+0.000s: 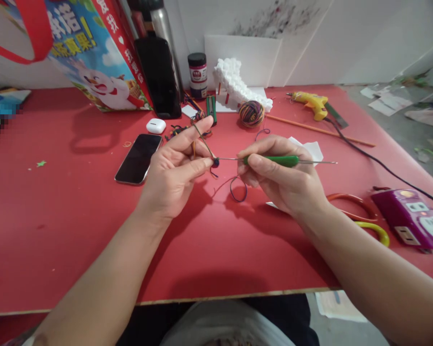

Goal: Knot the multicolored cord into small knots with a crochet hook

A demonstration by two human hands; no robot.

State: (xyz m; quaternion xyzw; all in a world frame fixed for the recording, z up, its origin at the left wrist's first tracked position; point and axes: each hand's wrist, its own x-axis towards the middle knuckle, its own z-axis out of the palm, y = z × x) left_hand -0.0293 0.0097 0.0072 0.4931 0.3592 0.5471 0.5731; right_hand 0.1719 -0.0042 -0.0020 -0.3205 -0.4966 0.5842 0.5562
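Between the thumb and fingers of my left hand [176, 168] is a small dark piece of crochet [215, 162], with a short tail hanging from it. A strand of multicoloured yarn [202, 138] runs from the piece up over my raised left index finger. My right hand [279, 173] grips the green handle of a crochet hook [272, 161]. The hook's thin shaft points left and meets the crochet piece; its other metal end sticks out to the right. Behind my hands sits a multicoloured yarn ball [251, 114], and a loop of loose yarn [238, 189] lies below them.
On the red table [75, 240] lie a phone [138, 159], a white earbud case [156, 126], a yellow glue gun [312, 103] with its cord, and scissors [371, 230] beside a purple power socket [411, 216]. A gift bag [101, 62], an upright phone [159, 77] and a jar [197, 76] stand behind.
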